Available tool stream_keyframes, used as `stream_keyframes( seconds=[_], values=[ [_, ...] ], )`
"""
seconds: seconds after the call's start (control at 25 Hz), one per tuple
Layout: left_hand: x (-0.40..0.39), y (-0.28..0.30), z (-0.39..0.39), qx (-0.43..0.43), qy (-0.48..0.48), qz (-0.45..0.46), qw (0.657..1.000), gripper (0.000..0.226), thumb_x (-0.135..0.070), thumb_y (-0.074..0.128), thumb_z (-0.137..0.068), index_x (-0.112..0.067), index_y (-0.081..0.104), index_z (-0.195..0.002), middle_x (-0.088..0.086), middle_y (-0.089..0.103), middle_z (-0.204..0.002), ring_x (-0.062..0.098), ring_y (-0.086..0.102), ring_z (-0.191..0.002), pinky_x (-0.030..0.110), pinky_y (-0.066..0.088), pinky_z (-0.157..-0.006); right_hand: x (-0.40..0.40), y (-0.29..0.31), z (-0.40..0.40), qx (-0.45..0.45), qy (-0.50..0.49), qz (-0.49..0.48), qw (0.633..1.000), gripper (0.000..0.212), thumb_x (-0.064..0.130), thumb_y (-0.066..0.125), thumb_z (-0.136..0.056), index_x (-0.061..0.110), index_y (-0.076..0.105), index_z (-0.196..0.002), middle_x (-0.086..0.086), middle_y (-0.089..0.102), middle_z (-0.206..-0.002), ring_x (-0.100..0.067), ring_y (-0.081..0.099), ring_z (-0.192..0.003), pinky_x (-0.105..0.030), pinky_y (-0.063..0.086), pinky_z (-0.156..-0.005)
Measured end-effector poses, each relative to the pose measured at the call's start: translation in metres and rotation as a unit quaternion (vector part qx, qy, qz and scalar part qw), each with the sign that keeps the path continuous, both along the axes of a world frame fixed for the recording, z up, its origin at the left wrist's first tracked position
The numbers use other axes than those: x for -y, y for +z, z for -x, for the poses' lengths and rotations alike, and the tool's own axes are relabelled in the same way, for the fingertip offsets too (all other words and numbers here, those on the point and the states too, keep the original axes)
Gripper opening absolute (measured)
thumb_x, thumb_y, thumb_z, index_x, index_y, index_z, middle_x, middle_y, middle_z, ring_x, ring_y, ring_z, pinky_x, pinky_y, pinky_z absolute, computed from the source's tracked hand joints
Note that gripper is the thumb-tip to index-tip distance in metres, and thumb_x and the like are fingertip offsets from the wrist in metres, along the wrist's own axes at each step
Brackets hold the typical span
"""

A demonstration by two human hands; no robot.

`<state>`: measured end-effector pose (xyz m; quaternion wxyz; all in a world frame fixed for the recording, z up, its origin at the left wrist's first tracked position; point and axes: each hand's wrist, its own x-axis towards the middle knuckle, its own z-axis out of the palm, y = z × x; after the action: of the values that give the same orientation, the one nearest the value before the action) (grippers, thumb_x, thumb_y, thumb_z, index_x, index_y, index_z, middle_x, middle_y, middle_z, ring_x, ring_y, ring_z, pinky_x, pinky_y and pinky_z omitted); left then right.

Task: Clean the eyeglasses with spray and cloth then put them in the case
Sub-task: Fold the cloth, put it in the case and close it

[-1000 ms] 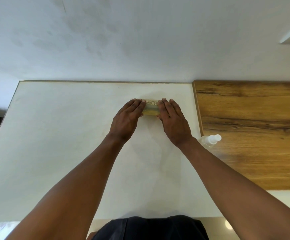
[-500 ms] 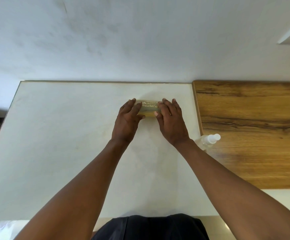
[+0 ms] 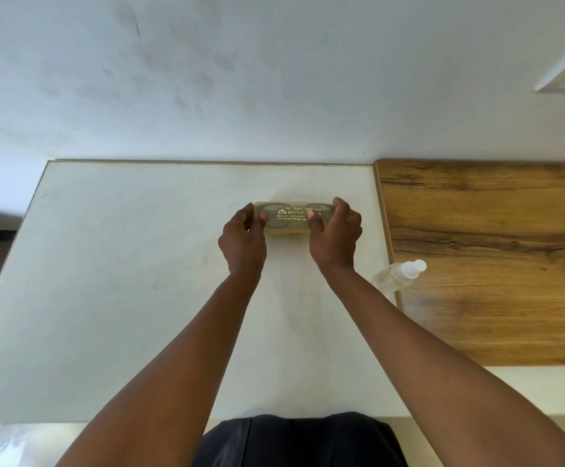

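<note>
The translucent case point(image 3: 289, 219) lay shut on the white desk point(image 3: 122, 264), dark eyeglasses point(image 3: 279, 224) visible through its lid. I saw my left hand point(image 3: 243, 241) pinching its nine o'clock end and my right hand point(image 3: 336, 235) gripping its three o'clock end. The spray bottle point(image 3: 397, 275) lay at four o'clock, well apart.
</note>
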<state>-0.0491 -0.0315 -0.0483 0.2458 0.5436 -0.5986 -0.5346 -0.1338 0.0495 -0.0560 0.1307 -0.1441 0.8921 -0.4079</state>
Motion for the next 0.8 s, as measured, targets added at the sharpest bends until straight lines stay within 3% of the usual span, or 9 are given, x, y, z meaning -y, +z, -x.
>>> stream_keyframes(
  seconds=[0.36,0.8],
  values=[
    [-0.02,0.004,-0.025,-0.004,0.024,-0.007,1.0,0.033,-0.02,0.06,-0.089,-0.012,0.06,-0.122,0.002,0.065,-0.119,0.006,0.055,-0.1,0.017,0.038,-0.091,-0.022,0.002,-0.024,-0.022,-0.022,0.025,0.999,0.038,0.013,0.048,-0.093,0.003,0.039,-0.129,-0.024,0.044,-0.125,-0.038,0.042,-0.113,-0.04,0.032,-0.097],
    [-0.051,-0.006,-0.055,0.006,0.05,-0.024,0.998,0.033,-0.022,0.059,-0.09,-0.014,0.06,-0.122,0.0,0.063,-0.123,0.013,0.056,-0.114,0.018,0.036,-0.093,-0.05,-0.009,-0.052,-0.063,-0.023,0.047,0.997,0.037,0.009,0.055,-0.089,-0.002,0.046,-0.124,-0.021,0.052,-0.119,-0.035,0.045,-0.112,-0.038,0.035,-0.094]
  ],
)
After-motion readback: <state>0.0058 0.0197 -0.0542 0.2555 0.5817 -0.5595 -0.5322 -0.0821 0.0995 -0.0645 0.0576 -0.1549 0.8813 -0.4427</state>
